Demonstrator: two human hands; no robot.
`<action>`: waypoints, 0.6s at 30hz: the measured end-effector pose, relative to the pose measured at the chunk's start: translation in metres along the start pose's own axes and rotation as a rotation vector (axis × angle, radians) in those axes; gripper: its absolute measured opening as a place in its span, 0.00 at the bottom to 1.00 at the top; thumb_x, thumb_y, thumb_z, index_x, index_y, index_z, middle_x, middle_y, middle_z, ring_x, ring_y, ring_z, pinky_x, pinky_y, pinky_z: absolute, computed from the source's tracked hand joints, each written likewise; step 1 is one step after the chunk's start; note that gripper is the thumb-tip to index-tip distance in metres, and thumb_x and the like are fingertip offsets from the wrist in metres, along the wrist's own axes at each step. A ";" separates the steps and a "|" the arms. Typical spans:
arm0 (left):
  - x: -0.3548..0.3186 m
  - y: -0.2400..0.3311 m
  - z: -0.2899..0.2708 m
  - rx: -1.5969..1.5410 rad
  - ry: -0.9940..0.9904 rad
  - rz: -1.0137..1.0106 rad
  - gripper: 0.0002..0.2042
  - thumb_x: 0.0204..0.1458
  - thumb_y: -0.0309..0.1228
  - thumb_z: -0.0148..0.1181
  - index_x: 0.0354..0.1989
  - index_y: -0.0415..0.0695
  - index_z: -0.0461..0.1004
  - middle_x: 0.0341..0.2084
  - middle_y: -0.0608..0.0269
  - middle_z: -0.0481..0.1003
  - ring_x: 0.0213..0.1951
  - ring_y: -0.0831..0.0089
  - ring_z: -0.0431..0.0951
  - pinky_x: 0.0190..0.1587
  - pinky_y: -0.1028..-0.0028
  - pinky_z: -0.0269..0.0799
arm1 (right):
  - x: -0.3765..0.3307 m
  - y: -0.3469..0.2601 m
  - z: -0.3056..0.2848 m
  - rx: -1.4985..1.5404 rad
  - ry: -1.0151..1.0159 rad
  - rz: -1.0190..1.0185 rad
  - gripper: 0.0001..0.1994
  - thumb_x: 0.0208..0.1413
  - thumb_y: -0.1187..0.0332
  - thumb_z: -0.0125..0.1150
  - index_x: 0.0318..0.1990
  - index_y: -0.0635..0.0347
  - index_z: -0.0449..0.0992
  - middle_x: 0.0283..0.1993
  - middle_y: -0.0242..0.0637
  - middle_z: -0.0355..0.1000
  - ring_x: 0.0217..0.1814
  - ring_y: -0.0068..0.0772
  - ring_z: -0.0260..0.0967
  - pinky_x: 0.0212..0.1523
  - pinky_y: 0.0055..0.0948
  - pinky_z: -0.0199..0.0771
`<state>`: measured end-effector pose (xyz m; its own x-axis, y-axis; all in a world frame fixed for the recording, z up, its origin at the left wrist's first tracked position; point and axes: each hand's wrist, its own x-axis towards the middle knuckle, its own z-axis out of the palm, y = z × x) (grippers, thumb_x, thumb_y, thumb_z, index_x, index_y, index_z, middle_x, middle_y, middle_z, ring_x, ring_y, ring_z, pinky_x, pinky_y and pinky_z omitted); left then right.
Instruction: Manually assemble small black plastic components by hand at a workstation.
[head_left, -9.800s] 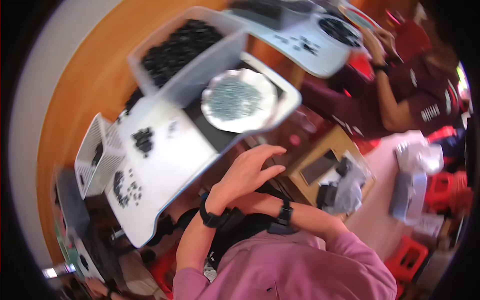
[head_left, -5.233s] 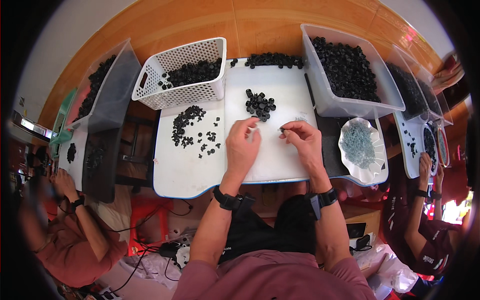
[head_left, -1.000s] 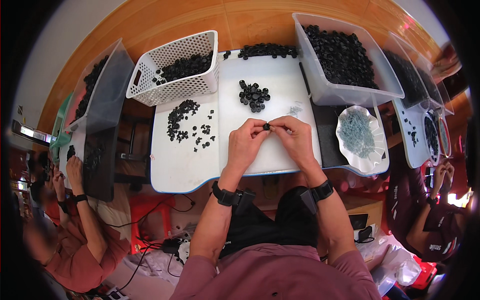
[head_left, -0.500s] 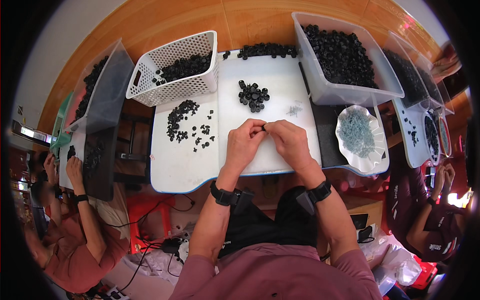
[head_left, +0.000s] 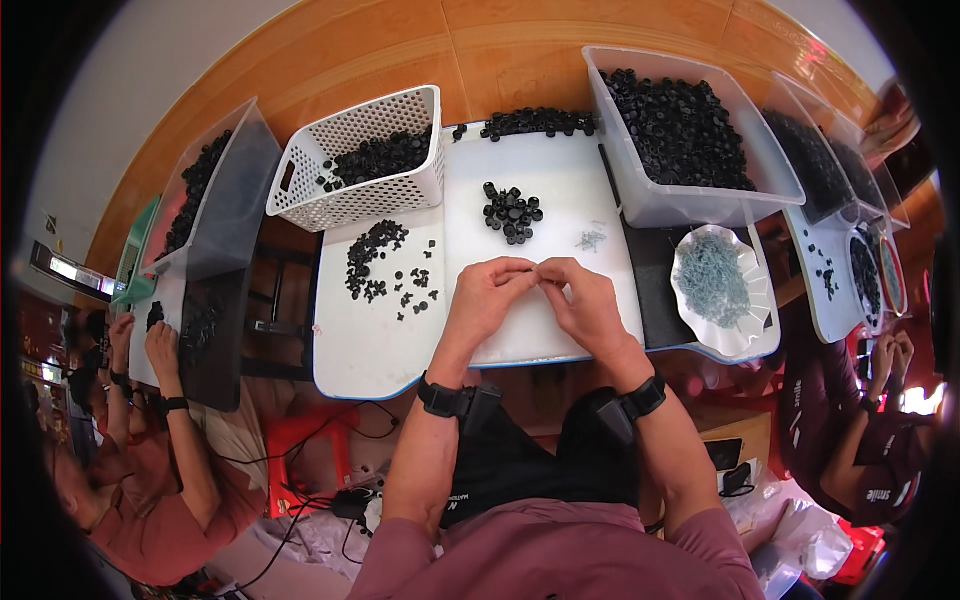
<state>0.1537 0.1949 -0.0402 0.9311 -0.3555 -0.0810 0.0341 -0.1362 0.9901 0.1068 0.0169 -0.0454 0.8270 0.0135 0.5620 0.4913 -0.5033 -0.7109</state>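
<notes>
While left hand (head_left: 484,300) and right hand (head_left: 586,303) seemingly pinch small part (head_left: 535,273), white tabletop (head_left: 362,345) fronts orange wall (head_left: 525,50).

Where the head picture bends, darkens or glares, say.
Head view: orange wood-toned wall bows upward; head view: corners fall black; head view: white glare near the right co-worker's hands; head view: left hand and right hand look sharp.

White lettering (head_left: 879,495) on a co-worker's maroon sleeve (head_left: 882,470), on maroon trousers (head_left: 808,430), on black shorts (head_left: 540,470)
</notes>
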 end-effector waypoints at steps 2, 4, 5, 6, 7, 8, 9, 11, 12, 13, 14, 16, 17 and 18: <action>-0.001 0.000 0.001 -0.014 0.014 -0.008 0.13 0.60 0.29 0.67 0.49 0.33 0.82 0.38 0.56 0.86 0.40 0.80 0.83 0.43 0.78 0.77 | 0.001 -0.005 -0.003 0.061 0.019 0.067 0.09 0.58 0.79 0.65 0.46 0.62 0.78 0.38 0.40 0.82 0.39 0.38 0.82 0.39 0.31 0.80; -0.001 0.000 0.003 -0.043 0.036 0.007 0.13 0.60 0.29 0.68 0.49 0.34 0.83 0.37 0.56 0.86 0.39 0.79 0.83 0.43 0.78 0.77 | 0.003 -0.005 -0.005 0.120 0.039 0.135 0.08 0.59 0.78 0.65 0.46 0.63 0.78 0.38 0.39 0.82 0.39 0.34 0.82 0.39 0.29 0.79; -0.002 0.001 0.003 -0.043 0.035 0.007 0.13 0.60 0.29 0.68 0.49 0.34 0.83 0.37 0.56 0.86 0.39 0.79 0.83 0.43 0.78 0.77 | 0.004 0.000 -0.004 0.098 0.205 0.177 0.07 0.59 0.78 0.65 0.45 0.64 0.78 0.38 0.38 0.81 0.38 0.30 0.80 0.39 0.27 0.77; -0.003 0.002 0.006 -0.023 0.069 0.004 0.13 0.59 0.29 0.68 0.49 0.34 0.83 0.37 0.56 0.86 0.39 0.79 0.83 0.43 0.78 0.77 | 0.004 0.005 -0.006 0.069 0.372 0.220 0.07 0.60 0.78 0.65 0.45 0.65 0.78 0.38 0.37 0.81 0.36 0.27 0.79 0.39 0.26 0.76; -0.004 0.004 0.009 -0.002 0.102 0.001 0.13 0.59 0.29 0.68 0.49 0.34 0.83 0.36 0.56 0.86 0.39 0.79 0.83 0.43 0.77 0.77 | 0.003 0.013 -0.008 0.063 0.375 0.221 0.07 0.60 0.78 0.65 0.45 0.65 0.78 0.38 0.37 0.81 0.36 0.27 0.79 0.39 0.26 0.76; -0.003 0.004 0.010 -0.005 0.096 0.002 0.13 0.59 0.29 0.68 0.49 0.34 0.83 0.36 0.56 0.86 0.39 0.79 0.83 0.43 0.77 0.77 | 0.001 0.023 -0.009 0.147 0.480 0.297 0.06 0.60 0.78 0.65 0.44 0.65 0.79 0.38 0.37 0.80 0.35 0.26 0.77 0.38 0.25 0.75; -0.003 0.004 0.009 0.022 0.095 0.006 0.13 0.59 0.28 0.67 0.49 0.34 0.82 0.38 0.56 0.86 0.39 0.79 0.83 0.43 0.78 0.78 | 0.002 0.025 -0.009 0.233 0.584 0.372 0.06 0.60 0.78 0.65 0.44 0.65 0.79 0.39 0.36 0.80 0.34 0.25 0.75 0.38 0.24 0.74; -0.003 0.004 0.009 0.046 0.089 0.014 0.13 0.60 0.27 0.66 0.50 0.33 0.81 0.39 0.56 0.86 0.40 0.78 0.84 0.44 0.78 0.78 | 0.001 0.028 -0.009 0.280 0.610 0.392 0.05 0.58 0.78 0.66 0.42 0.64 0.80 0.38 0.38 0.78 0.33 0.26 0.73 0.37 0.24 0.74; -0.003 0.003 0.008 0.049 0.102 0.015 0.13 0.60 0.28 0.66 0.49 0.33 0.81 0.39 0.56 0.86 0.40 0.78 0.84 0.43 0.78 0.78 | 0.003 0.023 -0.007 0.171 0.522 0.404 0.05 0.57 0.78 0.66 0.40 0.63 0.80 0.37 0.38 0.78 0.33 0.27 0.73 0.37 0.25 0.73; -0.003 0.003 0.006 0.052 0.115 0.017 0.13 0.60 0.28 0.66 0.49 0.33 0.81 0.38 0.56 0.86 0.39 0.78 0.84 0.43 0.78 0.79 | 0.005 0.018 -0.006 0.063 0.434 0.414 0.04 0.56 0.78 0.67 0.38 0.63 0.81 0.36 0.39 0.77 0.33 0.27 0.73 0.38 0.26 0.73; -0.002 0.002 0.005 0.053 0.116 0.020 0.13 0.60 0.28 0.66 0.49 0.33 0.81 0.38 0.56 0.86 0.39 0.78 0.84 0.43 0.78 0.79 | 0.008 0.014 -0.004 0.000 0.373 0.403 0.05 0.52 0.77 0.69 0.37 0.62 0.81 0.36 0.40 0.75 0.33 0.33 0.73 0.37 0.31 0.74; -0.001 -0.002 0.005 0.004 0.103 0.009 0.12 0.60 0.27 0.67 0.49 0.33 0.81 0.38 0.57 0.86 0.39 0.78 0.84 0.43 0.79 0.79 | 0.009 0.013 -0.003 -0.099 0.293 0.364 0.05 0.52 0.77 0.69 0.36 0.63 0.81 0.36 0.41 0.74 0.34 0.37 0.73 0.38 0.34 0.74; 0.001 -0.003 0.006 0.008 0.109 0.016 0.12 0.60 0.27 0.67 0.49 0.33 0.81 0.38 0.57 0.86 0.39 0.78 0.84 0.43 0.79 0.79 | 0.010 0.013 -0.003 -0.200 0.212 0.327 0.05 0.51 0.76 0.69 0.36 0.63 0.81 0.37 0.42 0.74 0.35 0.42 0.73 0.39 0.38 0.75; 0.001 -0.003 0.006 -0.077 0.130 0.021 0.12 0.59 0.26 0.68 0.49 0.33 0.81 0.38 0.58 0.85 0.39 0.79 0.83 0.42 0.79 0.78 | 0.010 0.014 -0.001 -0.240 0.164 0.334 0.06 0.50 0.77 0.70 0.35 0.64 0.80 0.38 0.45 0.73 0.41 0.49 0.73 0.43 0.43 0.74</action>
<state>0.1525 0.1889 -0.0439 0.9708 -0.2346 -0.0493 0.0370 -0.0567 0.9977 0.1221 0.0095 -0.0494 0.8657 -0.3118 0.3917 0.1111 -0.6432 -0.7576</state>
